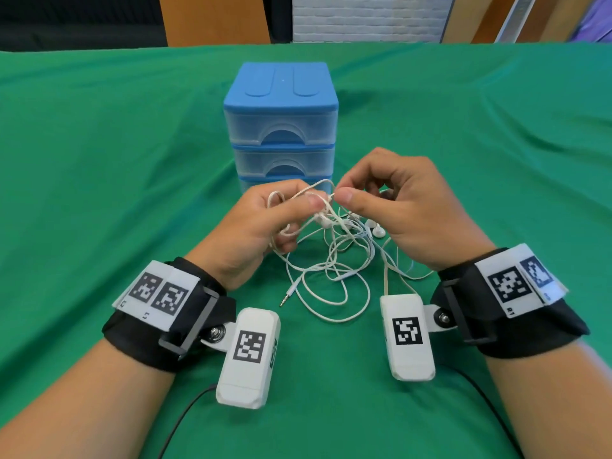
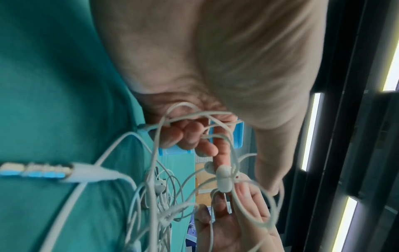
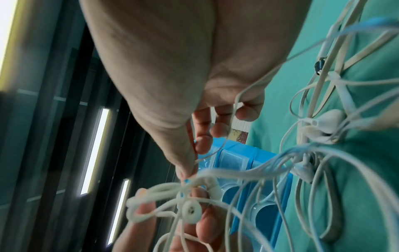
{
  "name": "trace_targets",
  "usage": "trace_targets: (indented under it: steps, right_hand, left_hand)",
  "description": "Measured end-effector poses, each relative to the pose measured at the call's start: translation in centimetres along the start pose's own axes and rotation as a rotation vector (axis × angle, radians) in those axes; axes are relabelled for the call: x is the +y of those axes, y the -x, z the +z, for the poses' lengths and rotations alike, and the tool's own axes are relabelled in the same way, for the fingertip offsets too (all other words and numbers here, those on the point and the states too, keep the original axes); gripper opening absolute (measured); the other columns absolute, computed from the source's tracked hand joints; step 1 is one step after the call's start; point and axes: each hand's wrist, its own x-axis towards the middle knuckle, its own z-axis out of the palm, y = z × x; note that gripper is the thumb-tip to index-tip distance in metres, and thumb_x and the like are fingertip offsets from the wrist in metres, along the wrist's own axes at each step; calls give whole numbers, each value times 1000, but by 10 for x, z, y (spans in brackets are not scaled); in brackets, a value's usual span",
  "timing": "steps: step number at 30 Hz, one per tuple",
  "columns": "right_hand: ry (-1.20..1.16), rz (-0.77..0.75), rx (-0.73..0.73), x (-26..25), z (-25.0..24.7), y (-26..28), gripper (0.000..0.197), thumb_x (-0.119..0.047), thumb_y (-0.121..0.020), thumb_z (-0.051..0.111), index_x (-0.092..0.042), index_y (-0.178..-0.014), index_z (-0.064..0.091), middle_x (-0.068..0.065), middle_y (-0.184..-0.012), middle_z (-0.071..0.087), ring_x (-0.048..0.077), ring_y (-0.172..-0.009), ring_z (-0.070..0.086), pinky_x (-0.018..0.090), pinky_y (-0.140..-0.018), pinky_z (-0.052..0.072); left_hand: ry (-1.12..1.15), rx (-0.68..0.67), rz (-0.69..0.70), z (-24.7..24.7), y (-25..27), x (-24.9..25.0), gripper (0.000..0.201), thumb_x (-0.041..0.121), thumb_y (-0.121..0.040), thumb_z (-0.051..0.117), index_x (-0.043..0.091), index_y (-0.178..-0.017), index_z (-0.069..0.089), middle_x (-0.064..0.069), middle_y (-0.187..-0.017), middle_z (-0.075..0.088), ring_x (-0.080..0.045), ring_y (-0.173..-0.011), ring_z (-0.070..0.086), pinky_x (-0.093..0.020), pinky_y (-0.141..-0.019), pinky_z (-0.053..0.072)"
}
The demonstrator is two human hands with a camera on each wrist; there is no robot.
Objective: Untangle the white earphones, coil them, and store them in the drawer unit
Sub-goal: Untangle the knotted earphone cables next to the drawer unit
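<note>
Currently: green cloth (image 1: pixel 99 160) over the table, blue drawer unit (image 1: pixel 281 120) upright at centre, all three drawers shut, bottom one partly hidden behind the hands. Parked just beyond the work, probably so storing needs only a short reach.

Left hand (image 1: pixel 261 223) raised off the cloth, fingers curled round a bundle of loops, thumb and forefinger pinching the cord at the knot. Right hand (image 1: pixel 397 207) opposite, thumb and forefinger pinching the same knot, other fingers bent and loosely fanned. Hands nearly touching (likely to pick one strand out while the rest hangs slack).

Earphones (image 1: pixel 334 260) white, still tangled: upper part held between the hands, lower loops piled on the cloth in front of the unit. One earbud (image 1: pixel 377 231) on the cloth under the right hand. Jack (image 1: pixel 287 297) lying nearest the body.

Strand routing through the knot unreadable; wrist views blurred, cords overlapping. Possibly more than one set; cannot tell.
</note>
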Motion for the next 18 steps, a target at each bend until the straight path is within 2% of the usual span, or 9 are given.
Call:
trace_targets:
  steps: [2,3,5,9,12,15,18]
  right_hand:
    - [-12,3,-35,0,0,0,6,-18,-88,72,-16,-82,70,-7,-79,56,14,-72,47,19,-67,37]
    - [-20,6,-58,-1,0,0,7,-18,-88,70,-15,-82,68,-1,-80,57,15,-73,47,20,-69,38]
    - [-44,15,-90,-2,-1,0,10,-18,-89,66,-11,-83,66,9,-81,58,19,-75,49,24,-72,39]
    - [-77,42,-143,-3,0,0,13,-15,-92,61,-5,-85,63,0,-79,58,12,-75,49,24,-72,41]
    - [-65,54,-189,-4,1,2,12,-14,-92,61,-5,-85,63,4,-80,59,16,-76,50,29,-74,41]
    - [-80,92,-214,-7,3,2,12,-16,-89,59,-7,-81,61,8,-78,56,18,-75,47,33,-73,39]
    - [-62,138,-166,-7,3,1,11,-17,-83,56,-11,-74,59,23,-75,53,29,-70,45,43,-69,37]
  left_hand:
    - [-63,1,26,3,1,1,6,20,-83,71,16,-84,66,7,-63,51,-8,-55,37,-21,-52,32]
    - [-82,19,30,4,0,0,4,17,-83,70,16,-83,66,11,-64,54,-7,-56,40,-21,-52,33]
    - [-74,52,32,4,-1,0,4,15,-80,71,16,-81,67,9,-67,57,-8,-59,43,-20,-53,36]
    - [-44,-5,30,3,1,-1,17,27,-78,77,15,-84,66,7,-67,59,-11,-60,49,-22,-54,39]
    - [-150,23,63,6,0,-2,17,13,-82,79,10,-86,63,7,-68,57,-12,-59,48,-23,-55,40]
    - [-200,76,89,7,-2,-3,12,2,-83,74,8,-84,64,2,-70,59,-12,-59,55,-22,-56,45]
    - [-172,136,102,9,-3,-2,10,-3,-87,71,7,-88,69,-4,-75,64,-16,-62,61,-23,-58,50]
